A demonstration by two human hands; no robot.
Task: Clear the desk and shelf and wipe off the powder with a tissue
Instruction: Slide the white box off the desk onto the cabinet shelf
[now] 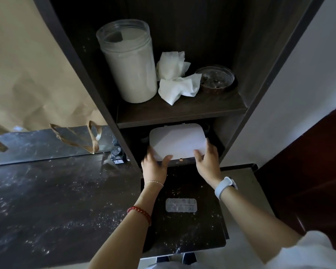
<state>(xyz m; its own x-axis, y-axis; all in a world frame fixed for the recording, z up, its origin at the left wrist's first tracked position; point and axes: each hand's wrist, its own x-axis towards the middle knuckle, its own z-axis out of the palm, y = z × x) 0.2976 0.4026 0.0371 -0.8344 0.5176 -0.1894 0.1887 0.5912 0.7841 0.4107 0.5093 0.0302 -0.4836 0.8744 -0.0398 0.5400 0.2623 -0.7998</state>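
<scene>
Closest to the person, a dark desk (52, 200) is dusted all over with white powder (14, 199), and more specks lie on the dark top right under the arms, where a small see-through lid (181, 205) lies flat. A red bead bracelet (140, 210) and a thin chain sit on the left arm, and a pale watch band (223, 188) sits on the right wrist. A little further up, both hands hold a flat white box (177, 141) with round corners, which is in the lower space of the dark shelf (180, 113). The left hand (154, 165) grips the box's near left corner, fingers on top and thumb curled under its near edge. The right hand (207, 162) grips the near right corner the same way. The box is closed, so you cannot tell what is inside. To the left, a small dark bottle (117, 154) stands on the desk by the shelf wall, in front of a mirror (47, 144). Higher up, on the shelf board, stands a tall clear jar (129, 61) with no lid, nearly full of white powder. Just beside it on the right are crumpled white tissues (176, 78). Right of those sits a low round clear tub (214, 79) with a dusty lid, and what is in it is too dark to make out
</scene>
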